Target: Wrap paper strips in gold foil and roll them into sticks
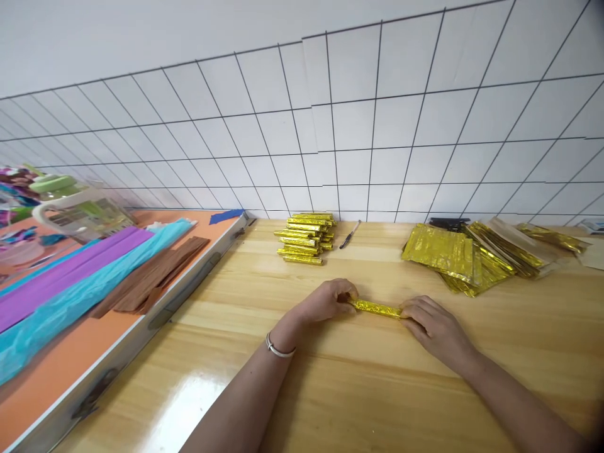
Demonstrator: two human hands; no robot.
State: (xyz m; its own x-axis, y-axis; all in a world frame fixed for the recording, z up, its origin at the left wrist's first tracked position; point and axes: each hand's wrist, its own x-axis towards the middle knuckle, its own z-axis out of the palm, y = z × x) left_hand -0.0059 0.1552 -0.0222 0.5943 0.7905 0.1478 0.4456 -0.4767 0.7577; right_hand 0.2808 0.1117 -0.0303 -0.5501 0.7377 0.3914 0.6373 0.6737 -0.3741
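Note:
A narrow roll of shiny gold foil (376, 308) lies crosswise between my hands, just over the wooden table. My left hand (330, 299) pinches its left end, thumb and fingers closed on it. At the other end, the fingers of my right hand (427, 321) are closed round the roll's tip. Behind my left hand, several similar gold rolls (306, 238) are stacked in a small pile. Flat gold foil sheets (441, 255) lie in a loose heap beyond my right hand. Whether the roll touches the tabletop I cannot tell.
A pen (350, 234) lies beside the pile of rolls. A black object (448, 223) sits behind the foil heap. On the left, an orange board (108, 343) with a raised edge carries purple (80, 267), turquoise and brown (151, 277) paper strips. A green-lidded bottle (56, 184) stands farther back.

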